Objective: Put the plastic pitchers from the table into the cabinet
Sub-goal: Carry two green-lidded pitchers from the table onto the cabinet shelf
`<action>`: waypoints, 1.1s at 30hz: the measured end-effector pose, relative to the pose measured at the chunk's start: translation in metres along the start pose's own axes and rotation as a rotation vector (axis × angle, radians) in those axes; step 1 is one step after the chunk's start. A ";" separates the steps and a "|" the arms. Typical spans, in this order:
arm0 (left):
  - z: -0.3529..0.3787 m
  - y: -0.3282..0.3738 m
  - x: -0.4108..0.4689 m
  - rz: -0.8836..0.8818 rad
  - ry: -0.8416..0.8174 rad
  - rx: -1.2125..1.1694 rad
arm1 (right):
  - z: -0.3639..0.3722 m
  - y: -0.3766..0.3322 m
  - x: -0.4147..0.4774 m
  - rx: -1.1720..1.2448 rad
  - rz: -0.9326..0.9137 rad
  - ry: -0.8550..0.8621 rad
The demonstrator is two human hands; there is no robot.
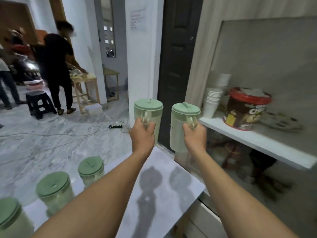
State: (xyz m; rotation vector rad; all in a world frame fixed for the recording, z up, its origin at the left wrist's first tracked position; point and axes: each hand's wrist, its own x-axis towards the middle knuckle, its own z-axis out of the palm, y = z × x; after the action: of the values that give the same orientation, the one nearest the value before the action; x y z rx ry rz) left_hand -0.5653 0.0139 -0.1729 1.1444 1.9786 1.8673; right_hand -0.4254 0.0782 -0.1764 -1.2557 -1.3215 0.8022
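Observation:
Each of my hands carries a pale green plastic pitcher by its handle, upright and lifted above the white table (171, 189). My left hand (143, 134) grips the left pitcher (148, 109). My right hand (195, 134) grips the right pitcher (180, 127), which hangs just left of the cabinet's white shelf (257, 140). Three more green-lidded pitchers stand on the table's left side: one (91, 169), a second (54, 188) and a third (10, 217) at the bottom left corner.
On the cabinet shelf stand stacked white cups (212, 102), a red-lidded brown tub (245, 109) and a patterned tray (283, 122). Jars sit on the level below. A dark door (176, 66) is behind the pitchers. People stand at a wooden table (85, 81) far left, beside a black stool (39, 103).

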 end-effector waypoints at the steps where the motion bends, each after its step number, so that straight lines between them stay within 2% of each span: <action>1: -0.005 0.011 -0.006 0.012 -0.023 0.001 | -0.014 -0.010 -0.009 -0.015 -0.010 0.029; 4: -0.012 0.040 -0.022 0.022 -0.087 0.010 | -0.054 -0.033 -0.030 -0.053 -0.015 0.094; 10: -0.008 0.110 -0.067 0.093 -0.227 -0.127 | -0.144 -0.070 -0.059 -0.068 -0.027 0.222; 14: 0.000 0.158 -0.106 0.187 -0.256 -0.160 | -0.204 -0.092 -0.081 -0.082 -0.048 0.270; 19: 0.017 0.217 -0.170 0.201 -0.305 -0.220 | -0.293 -0.117 -0.113 -0.120 -0.080 0.374; 29: 0.057 0.308 -0.299 0.324 -0.422 -0.302 | -0.458 -0.134 -0.172 -0.173 -0.113 0.524; 33: 0.077 0.332 -0.355 0.336 -0.520 -0.371 | -0.512 -0.132 -0.190 -0.203 -0.099 0.597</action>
State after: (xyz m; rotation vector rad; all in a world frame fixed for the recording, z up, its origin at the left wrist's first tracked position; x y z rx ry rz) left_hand -0.1437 -0.1828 -0.0117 1.6925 1.1650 1.7320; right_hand 0.0101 -0.2337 -0.0059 -1.4315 -0.9764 0.1905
